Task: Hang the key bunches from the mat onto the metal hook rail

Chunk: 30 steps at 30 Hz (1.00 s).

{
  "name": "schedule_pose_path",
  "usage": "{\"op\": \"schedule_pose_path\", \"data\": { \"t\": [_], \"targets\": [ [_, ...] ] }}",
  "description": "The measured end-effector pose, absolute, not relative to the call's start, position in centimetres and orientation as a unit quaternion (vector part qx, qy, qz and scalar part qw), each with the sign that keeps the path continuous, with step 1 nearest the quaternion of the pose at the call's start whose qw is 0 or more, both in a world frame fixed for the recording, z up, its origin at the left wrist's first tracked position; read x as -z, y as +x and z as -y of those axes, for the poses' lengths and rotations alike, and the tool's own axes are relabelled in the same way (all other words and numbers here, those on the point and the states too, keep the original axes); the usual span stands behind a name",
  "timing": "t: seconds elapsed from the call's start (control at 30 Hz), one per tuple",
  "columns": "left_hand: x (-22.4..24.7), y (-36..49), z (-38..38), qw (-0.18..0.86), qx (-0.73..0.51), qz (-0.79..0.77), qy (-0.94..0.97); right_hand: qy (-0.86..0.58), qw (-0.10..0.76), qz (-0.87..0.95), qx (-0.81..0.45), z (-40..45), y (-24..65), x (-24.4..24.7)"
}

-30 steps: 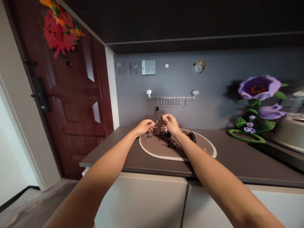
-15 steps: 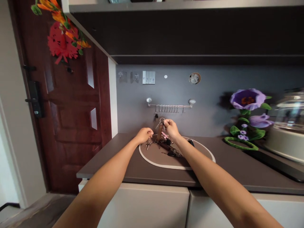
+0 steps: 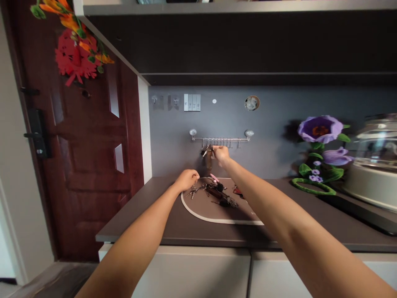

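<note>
My right hand point(image 3: 221, 155) is raised to the wall, fingers closed on a bunch of keys point(image 3: 206, 152) with a long brown fob point(image 3: 209, 162) hanging from it. The bunch hangs just under the left part of a metal rail point(image 3: 221, 139) with several small hooks. A small dark key item point(image 3: 202, 153) hangs at the rail's left end, partly overlapped by the bunch. My left hand point(image 3: 187, 180) is low over the mat's left edge, fingers curled together, with no object visible in them. Below it, more keys point(image 3: 191, 191) lie on the brown mat point(image 3: 204, 211).
Several other keys, a pink item point(image 3: 214, 178) and a red item point(image 3: 237, 191) lie on the mat. Purple flowers point(image 3: 320, 130) and a clear-domed appliance point(image 3: 369, 178) stand on the right. A dark shelf point(image 3: 229, 41) overhangs the counter point(image 3: 139, 219). At left is a red-brown door point(image 3: 93, 174).
My right hand has lifted the bunch of keys with the brown fob from above the mat up to the hook rail. My left hand has stayed nearly in place.
</note>
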<state>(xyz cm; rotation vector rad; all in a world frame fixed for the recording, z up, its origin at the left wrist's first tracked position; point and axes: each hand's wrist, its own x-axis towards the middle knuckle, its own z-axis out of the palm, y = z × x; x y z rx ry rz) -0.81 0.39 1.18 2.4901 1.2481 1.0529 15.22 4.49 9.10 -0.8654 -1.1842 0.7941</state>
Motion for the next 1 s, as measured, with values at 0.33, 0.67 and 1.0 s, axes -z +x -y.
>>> {"op": "schedule_pose_path", "data": {
  "t": [0.33, 0.67, 1.0],
  "targets": [
    [-1.4, -0.9, -0.1, 0.067, -0.336, -0.417, 0.842, -0.417, 0.690, 0.441, -0.393, -7.1, 13.8, -9.3],
    [-1.2, -1.4, -0.6, 0.052, -0.329, -0.417, 0.846, -0.412, 0.682, 0.452, -0.401, -7.0, 13.8, -8.5],
    [-1.2, -1.9, -1.1, 0.052, -0.320, -0.431, 0.842, -0.426, 0.668, 0.460, -0.401, -6.9, 14.3, -7.2]
  ]
}}
